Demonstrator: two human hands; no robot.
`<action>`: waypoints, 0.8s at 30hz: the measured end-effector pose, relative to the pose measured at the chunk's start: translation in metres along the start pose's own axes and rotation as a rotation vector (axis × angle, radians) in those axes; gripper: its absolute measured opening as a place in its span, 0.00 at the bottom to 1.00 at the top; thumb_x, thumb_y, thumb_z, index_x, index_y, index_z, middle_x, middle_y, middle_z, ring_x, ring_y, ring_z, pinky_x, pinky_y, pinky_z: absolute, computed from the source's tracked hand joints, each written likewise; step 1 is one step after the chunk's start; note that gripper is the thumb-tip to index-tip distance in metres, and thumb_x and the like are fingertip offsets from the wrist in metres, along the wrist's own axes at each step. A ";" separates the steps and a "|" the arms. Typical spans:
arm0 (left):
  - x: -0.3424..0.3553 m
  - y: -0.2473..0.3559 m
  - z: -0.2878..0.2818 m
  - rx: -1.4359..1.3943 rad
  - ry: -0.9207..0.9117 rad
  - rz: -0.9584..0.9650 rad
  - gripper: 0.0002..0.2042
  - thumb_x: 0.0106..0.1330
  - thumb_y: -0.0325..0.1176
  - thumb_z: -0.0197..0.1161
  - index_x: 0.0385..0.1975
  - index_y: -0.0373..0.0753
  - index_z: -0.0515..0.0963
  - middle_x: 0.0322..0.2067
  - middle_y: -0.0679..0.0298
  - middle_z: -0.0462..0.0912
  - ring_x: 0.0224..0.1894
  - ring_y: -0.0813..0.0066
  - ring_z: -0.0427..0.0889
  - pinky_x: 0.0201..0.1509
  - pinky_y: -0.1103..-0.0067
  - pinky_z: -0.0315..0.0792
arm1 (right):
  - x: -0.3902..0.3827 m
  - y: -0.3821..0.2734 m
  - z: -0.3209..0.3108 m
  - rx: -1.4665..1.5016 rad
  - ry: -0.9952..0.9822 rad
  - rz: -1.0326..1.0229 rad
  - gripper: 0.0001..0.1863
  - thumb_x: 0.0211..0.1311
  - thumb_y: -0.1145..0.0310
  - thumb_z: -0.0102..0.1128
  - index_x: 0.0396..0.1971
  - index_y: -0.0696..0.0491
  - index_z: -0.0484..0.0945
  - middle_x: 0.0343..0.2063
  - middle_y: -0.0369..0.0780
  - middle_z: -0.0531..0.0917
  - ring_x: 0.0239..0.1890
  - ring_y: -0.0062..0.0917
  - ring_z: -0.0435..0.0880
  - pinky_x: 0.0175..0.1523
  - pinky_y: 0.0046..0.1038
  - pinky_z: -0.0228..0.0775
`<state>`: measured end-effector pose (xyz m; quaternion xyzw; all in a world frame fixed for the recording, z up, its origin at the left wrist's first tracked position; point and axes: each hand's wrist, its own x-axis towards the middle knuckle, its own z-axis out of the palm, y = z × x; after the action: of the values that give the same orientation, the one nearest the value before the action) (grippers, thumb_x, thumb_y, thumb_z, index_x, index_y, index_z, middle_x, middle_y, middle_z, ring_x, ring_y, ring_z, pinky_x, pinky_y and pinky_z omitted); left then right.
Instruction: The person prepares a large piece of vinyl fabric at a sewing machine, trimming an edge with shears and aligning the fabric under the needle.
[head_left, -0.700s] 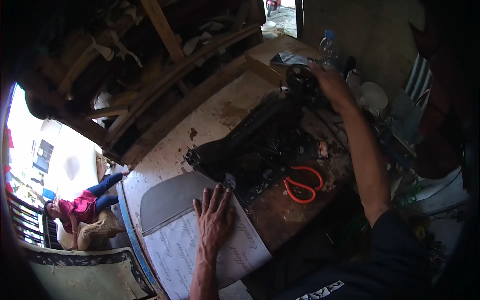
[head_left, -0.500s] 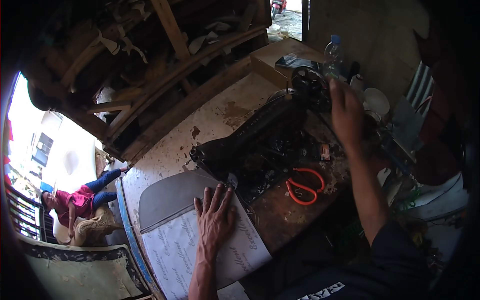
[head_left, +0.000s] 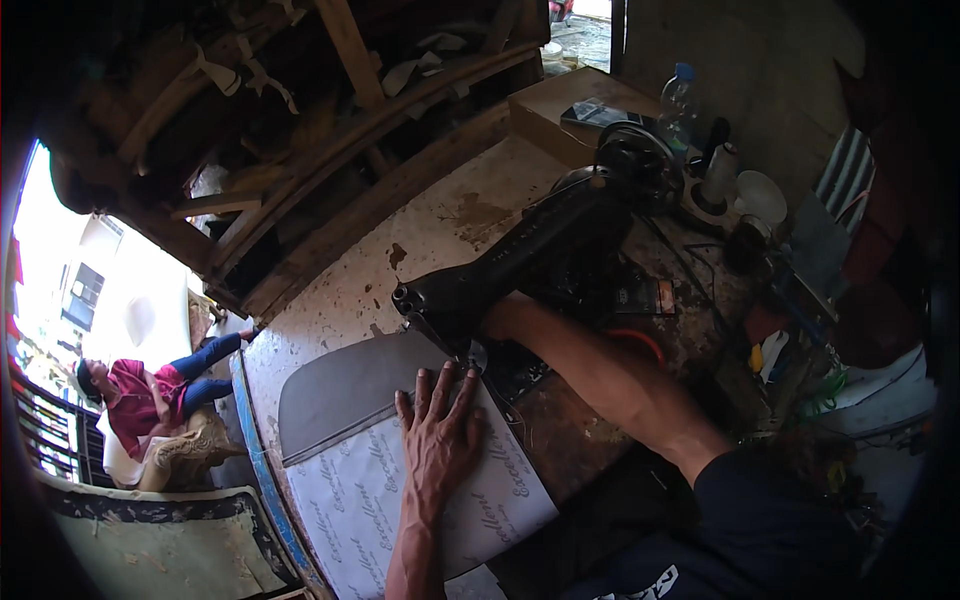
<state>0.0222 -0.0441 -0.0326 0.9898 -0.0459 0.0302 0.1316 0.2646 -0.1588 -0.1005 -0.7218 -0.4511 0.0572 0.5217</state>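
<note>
A black sewing machine (head_left: 490, 262) stands on the worn table. My left hand (head_left: 437, 450) lies flat with its fingers spread on a grey sheet of upholstery material (head_left: 350, 385), just in front of the needle end. The lower part of the sheet shows a white printed backing (head_left: 345, 515). My right hand (head_left: 508, 318) reaches under the machine's arm near the needle end; its fingers are hidden behind the machine. Under my right forearm, the orange handle of a pair of scissors (head_left: 640, 342) partly shows.
A cone of thread (head_left: 718, 175), a plastic bottle (head_left: 677, 105) and a cardboard box (head_left: 560, 105) stand beyond the machine's handwheel (head_left: 640, 160). Wooden frames (head_left: 350, 120) border the table at the back. A person (head_left: 150, 400) reclines at the far left.
My right hand has left the handwheel and come left and nearer, in under the machine's arm. The forearm now covers most of the scissors. My left hand keeps its place on the sheet.
</note>
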 end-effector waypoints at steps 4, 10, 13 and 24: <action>-0.004 -0.011 -0.001 -0.012 -0.001 -0.018 0.29 0.76 0.44 0.58 0.78 0.59 0.69 0.81 0.63 0.62 0.84 0.46 0.54 0.85 0.42 0.40 | 0.005 -0.036 0.013 0.390 0.067 0.093 0.18 0.77 0.61 0.66 0.58 0.56 0.82 0.51 0.35 0.87 0.46 0.14 0.84 0.52 0.24 0.80; -0.004 0.001 -0.003 0.000 -0.015 0.009 0.29 0.76 0.44 0.58 0.77 0.58 0.70 0.81 0.63 0.62 0.84 0.46 0.54 0.84 0.42 0.40 | -0.005 -0.030 0.007 0.416 0.136 0.032 0.19 0.76 0.63 0.67 0.60 0.57 0.81 0.52 0.36 0.87 0.49 0.15 0.84 0.54 0.24 0.80; -0.003 -0.001 -0.003 0.007 -0.022 0.014 0.29 0.76 0.45 0.58 0.78 0.58 0.70 0.81 0.63 0.62 0.84 0.46 0.54 0.84 0.42 0.40 | -0.006 -0.035 0.005 0.490 0.111 0.148 0.22 0.76 0.62 0.66 0.63 0.56 0.80 0.56 0.39 0.86 0.55 0.20 0.83 0.59 0.27 0.77; 0.009 -0.002 -0.007 0.020 -0.042 0.036 0.27 0.78 0.43 0.57 0.77 0.55 0.72 0.79 0.55 0.64 0.84 0.43 0.52 0.85 0.43 0.38 | -0.023 -0.090 -0.023 0.058 0.064 0.239 0.26 0.75 0.55 0.62 0.66 0.51 0.79 0.64 0.48 0.83 0.67 0.37 0.81 0.71 0.37 0.71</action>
<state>0.0307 -0.0405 -0.0254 0.9905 -0.0663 0.0122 0.1201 0.2104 -0.1875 -0.0265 -0.7566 -0.3429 0.1089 0.5460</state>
